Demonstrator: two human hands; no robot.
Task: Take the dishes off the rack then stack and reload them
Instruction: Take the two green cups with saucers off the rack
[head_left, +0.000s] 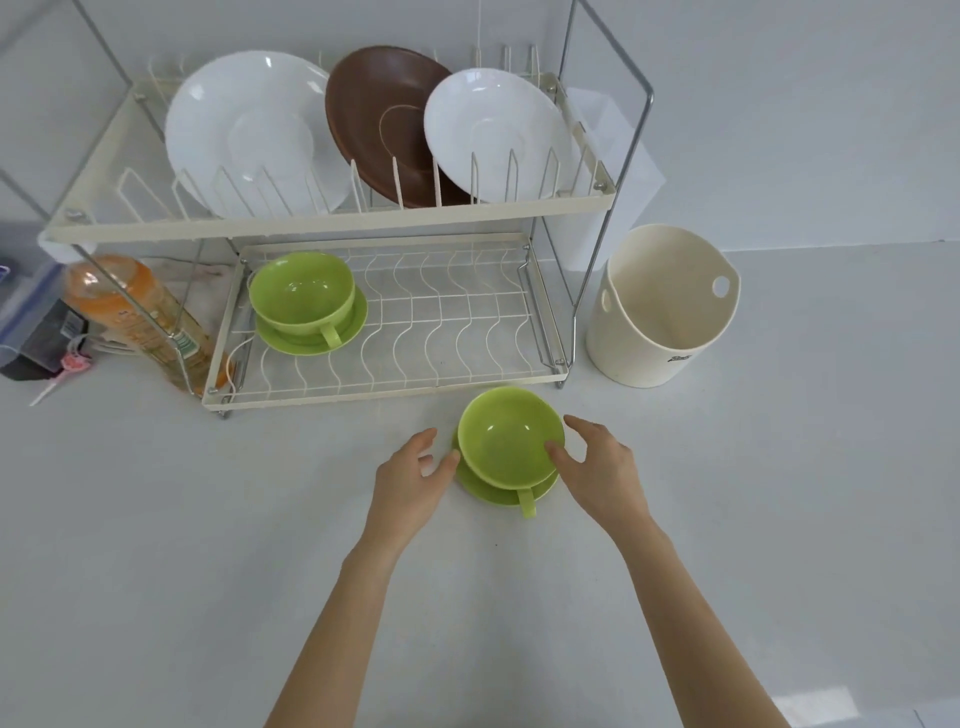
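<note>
I judge unloading underway: my left hand (415, 470) and right hand (597, 457), each grip spread, flank the green cup (506, 441) before the rack (332, 218); next, stacking.

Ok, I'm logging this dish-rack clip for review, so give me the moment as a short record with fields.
upper tier: large white plate, brown plate, smaller white plate, all standing on edge
lower tier: green cup on saucer, at its left end
counter: second green cup on saucer, in front of the rack
left hand: open, fingertips at the cup's left side
right hand: open, fingers at its right rim
beside rack: cream tub on the right, orange bottle on the left
</note>
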